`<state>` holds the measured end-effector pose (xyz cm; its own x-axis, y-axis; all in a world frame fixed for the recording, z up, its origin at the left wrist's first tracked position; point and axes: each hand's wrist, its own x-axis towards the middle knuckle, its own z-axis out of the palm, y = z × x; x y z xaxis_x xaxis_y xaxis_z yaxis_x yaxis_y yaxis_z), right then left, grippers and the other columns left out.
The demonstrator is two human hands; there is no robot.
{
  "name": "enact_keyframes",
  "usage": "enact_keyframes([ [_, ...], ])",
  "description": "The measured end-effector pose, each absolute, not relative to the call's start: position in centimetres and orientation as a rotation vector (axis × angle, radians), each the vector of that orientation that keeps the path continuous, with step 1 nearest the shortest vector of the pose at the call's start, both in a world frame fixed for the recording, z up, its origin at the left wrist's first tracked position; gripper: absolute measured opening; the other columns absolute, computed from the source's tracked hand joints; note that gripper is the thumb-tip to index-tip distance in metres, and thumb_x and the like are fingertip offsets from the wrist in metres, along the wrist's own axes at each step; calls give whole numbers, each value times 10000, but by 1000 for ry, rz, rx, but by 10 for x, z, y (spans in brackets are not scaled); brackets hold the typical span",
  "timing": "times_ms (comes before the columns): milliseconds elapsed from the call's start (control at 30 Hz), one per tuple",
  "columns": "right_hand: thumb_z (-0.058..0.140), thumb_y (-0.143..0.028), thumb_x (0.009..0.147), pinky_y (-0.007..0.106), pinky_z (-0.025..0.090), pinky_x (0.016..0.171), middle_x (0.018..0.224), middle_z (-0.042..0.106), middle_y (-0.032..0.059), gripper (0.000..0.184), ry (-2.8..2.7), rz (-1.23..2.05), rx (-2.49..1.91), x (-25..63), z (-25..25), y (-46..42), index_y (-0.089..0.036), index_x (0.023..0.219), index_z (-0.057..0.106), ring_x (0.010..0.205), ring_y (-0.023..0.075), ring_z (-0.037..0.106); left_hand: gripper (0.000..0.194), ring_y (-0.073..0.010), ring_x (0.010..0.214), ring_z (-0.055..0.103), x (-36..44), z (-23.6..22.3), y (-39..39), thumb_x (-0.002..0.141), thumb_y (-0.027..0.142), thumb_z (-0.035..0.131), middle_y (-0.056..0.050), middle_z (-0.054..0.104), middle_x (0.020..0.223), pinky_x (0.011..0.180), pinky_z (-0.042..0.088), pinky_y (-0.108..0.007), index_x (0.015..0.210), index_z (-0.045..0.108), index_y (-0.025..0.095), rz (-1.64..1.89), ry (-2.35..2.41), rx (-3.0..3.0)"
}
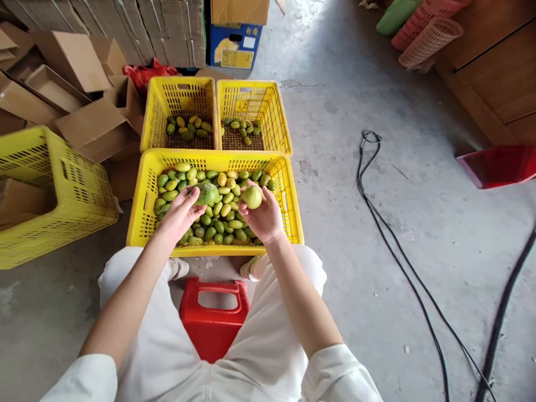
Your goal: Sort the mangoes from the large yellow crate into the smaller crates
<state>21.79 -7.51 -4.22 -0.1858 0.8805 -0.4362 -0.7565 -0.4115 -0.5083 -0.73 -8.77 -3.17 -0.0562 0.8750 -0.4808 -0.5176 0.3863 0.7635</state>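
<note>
My left hand is closed on a large dark-green oval fruit, thumb on top. In my right hand is a smaller, rounder yellow-green fruit, held with the fingers around its far side. Both hands are above a wide yellow plastic crate in front of my knees. Many green and yellowish oval fruits cover its bottom; their exact kind is unclear. Just behind it stand two more yellow crates, a left one and a right one, each with a small heap of similar fruits.
A red stool is between my legs. To the left stand another yellow crate and a pile of cardboard boxes. A blue printed carton is at the back. Black cable runs over the floor on the right.
</note>
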Motion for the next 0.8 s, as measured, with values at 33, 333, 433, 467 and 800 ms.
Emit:
enact_keyframes([
  [33,736,-403,1051,238,551,539,929,780,4,137,-183,1808,-838,217,-45,-74,-277,1024,692,675,153,650,395,-257,1105,801,-7,-32,-87,849,436,1078,-40,841,1088,849,619,-293,1042,774,275,1177,1137,411],
  [333,862,-203,903,230,682,717,1038,785,1,311,72,1770,-1019,223,-45,-74,-295,1106,645,885,153,792,224,-266,1395,775,-5,-28,-79,996,312,925,-131,840,1377,1109,627,-336,1124,764,225,1233,1190,257],
  [433,808,-216,904,228,657,643,1062,774,38,282,202,1893,-1089,224,-34,-67,-288,1099,617,897,184,795,133,-248,1299,814,-6,-31,-72,1052,287,842,-114,854,1275,1000,676,-287,1137,753,237,1249,1224,162],
  [467,782,-201,888,225,643,617,1075,775,51,288,216,1933,-1093,223,-30,-64,-281,1109,616,869,184,784,138,-249,1274,822,-7,-32,-69,1057,304,832,-110,856,1251,967,686,-276,1156,754,245,1249,1236,135],
  [800,770,-305,955,206,592,569,861,694,-12,208,28,1969,-1007,202,-48,-53,-275,1126,657,765,164,712,332,-287,976,880,-12,-24,-67,1021,437,726,-125,885,1095,725,672,-296,1255,774,206,1014,1249,214],
])
